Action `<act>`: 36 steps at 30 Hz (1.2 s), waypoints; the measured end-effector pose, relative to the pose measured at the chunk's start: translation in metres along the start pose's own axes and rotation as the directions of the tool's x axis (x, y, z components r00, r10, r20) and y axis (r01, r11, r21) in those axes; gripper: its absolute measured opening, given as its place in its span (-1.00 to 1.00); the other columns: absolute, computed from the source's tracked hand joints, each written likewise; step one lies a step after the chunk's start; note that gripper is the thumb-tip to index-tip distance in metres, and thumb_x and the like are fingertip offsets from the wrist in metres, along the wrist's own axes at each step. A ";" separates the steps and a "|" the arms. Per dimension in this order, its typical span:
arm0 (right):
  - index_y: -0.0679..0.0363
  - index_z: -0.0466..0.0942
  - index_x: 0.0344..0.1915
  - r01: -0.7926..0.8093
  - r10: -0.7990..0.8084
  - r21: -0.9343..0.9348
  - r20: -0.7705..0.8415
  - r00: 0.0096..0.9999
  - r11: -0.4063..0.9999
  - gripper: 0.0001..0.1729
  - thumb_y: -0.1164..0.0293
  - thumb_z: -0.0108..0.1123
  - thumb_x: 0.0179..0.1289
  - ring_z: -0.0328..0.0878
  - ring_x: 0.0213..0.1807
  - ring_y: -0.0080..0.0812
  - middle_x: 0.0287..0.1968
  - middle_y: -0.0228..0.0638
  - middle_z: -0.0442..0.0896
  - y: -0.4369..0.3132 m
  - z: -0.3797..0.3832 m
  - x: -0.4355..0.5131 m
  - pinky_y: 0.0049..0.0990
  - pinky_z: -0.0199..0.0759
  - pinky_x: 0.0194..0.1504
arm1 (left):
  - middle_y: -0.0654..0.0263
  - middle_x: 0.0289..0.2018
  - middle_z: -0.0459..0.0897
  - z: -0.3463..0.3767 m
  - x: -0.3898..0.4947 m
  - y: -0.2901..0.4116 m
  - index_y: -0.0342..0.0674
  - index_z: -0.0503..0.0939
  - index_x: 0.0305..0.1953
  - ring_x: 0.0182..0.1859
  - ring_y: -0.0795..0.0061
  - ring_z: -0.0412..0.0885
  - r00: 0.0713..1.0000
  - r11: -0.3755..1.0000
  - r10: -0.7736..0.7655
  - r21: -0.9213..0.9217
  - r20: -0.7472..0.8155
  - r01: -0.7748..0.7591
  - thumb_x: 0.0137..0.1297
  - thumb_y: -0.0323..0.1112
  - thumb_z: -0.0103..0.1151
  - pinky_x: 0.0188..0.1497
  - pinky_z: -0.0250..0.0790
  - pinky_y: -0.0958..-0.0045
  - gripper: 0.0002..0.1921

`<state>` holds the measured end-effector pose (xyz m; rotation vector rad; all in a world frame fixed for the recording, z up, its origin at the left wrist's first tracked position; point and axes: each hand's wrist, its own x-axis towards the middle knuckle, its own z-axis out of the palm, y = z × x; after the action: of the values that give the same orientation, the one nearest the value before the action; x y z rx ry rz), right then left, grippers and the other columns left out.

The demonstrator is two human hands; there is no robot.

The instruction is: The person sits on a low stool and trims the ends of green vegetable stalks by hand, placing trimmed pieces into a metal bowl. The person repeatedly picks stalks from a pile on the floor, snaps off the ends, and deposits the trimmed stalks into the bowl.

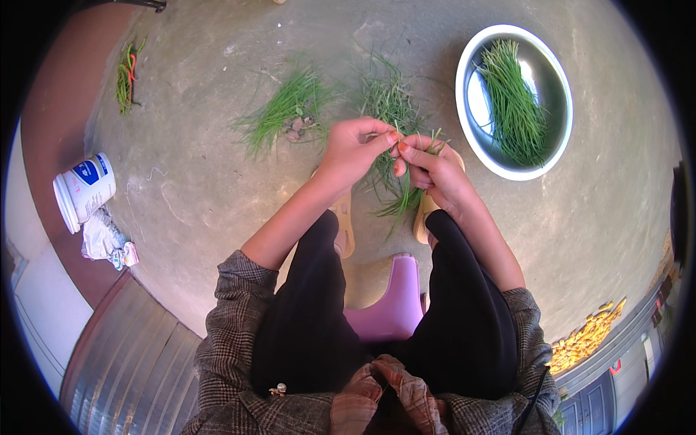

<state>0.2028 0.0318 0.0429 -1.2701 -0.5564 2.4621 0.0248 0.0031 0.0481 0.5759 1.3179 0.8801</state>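
Note:
My right hand [437,166] holds a few green Chinese chives [405,190], whose leaves hang down toward the ground between my feet. The left hand [353,149] meets it fingertip to fingertip, thumb and forefinger pinched on a thin chive stalk [398,130]. Below and beyond the hands lies a loose heap of chive scraps [389,95], partly covered by them. To its left is another pile of long chives [296,100], with small brown clumps [298,126] at its near side. A neat bundle of chives [514,103] rests inside a metal basin [560,128] at the right.
Green and red chili peppers [129,79] lie at the far left on the concrete floor [206,179]. A white plastic bucket [89,185] is tipped beside a crumpled bag [106,236]. A purple plastic stool [399,304] shows between my legs. Yellow corn cobs [587,337] are spread at the lower right.

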 end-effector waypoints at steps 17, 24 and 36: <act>0.17 0.60 -0.26 0.103 -0.114 -0.161 -0.058 0.992 0.981 -0.79 0.26 0.16 0.40 0.22 -0.63 -0.78 -0.57 -0.48 0.56 0.008 0.002 0.001 -0.72 -0.07 -0.60 | 0.49 -0.45 0.64 -0.001 0.001 -0.004 -0.23 0.69 -0.27 -0.57 0.90 0.25 0.999 0.995 0.034 -0.092 0.024 -0.031 0.28 -0.38 0.25 -0.59 -0.01 0.72 -0.91; 0.21 0.56 -0.29 0.121 -0.125 -0.123 -0.021 0.992 0.985 -0.78 0.29 0.12 0.43 0.38 -0.58 -0.72 -0.59 -0.48 0.53 0.007 0.004 0.000 -0.69 0.06 -0.58 | 0.48 -0.44 0.65 -0.004 0.001 -0.002 -0.24 0.69 -0.28 -0.55 0.88 0.29 0.998 0.997 0.050 -0.055 0.031 -0.048 0.25 -0.40 0.26 -0.56 0.03 0.71 -0.92; 0.20 0.57 -0.30 0.135 -0.142 -0.173 -0.031 0.989 0.976 -0.78 0.31 0.12 0.43 0.39 -0.59 -0.73 -0.57 -0.50 0.54 0.009 0.002 0.001 -0.71 0.05 -0.58 | 0.21 -0.27 0.70 -0.003 -0.001 0.006 -0.45 0.63 -0.18 -0.21 0.56 0.65 1.000 0.999 -0.028 -0.028 0.008 0.028 0.28 -0.51 0.22 -0.09 0.49 0.53 -0.86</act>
<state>0.1996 0.0241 0.0396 -1.2969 -0.8311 2.3078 0.0204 0.0053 0.0528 0.5374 1.3024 0.8716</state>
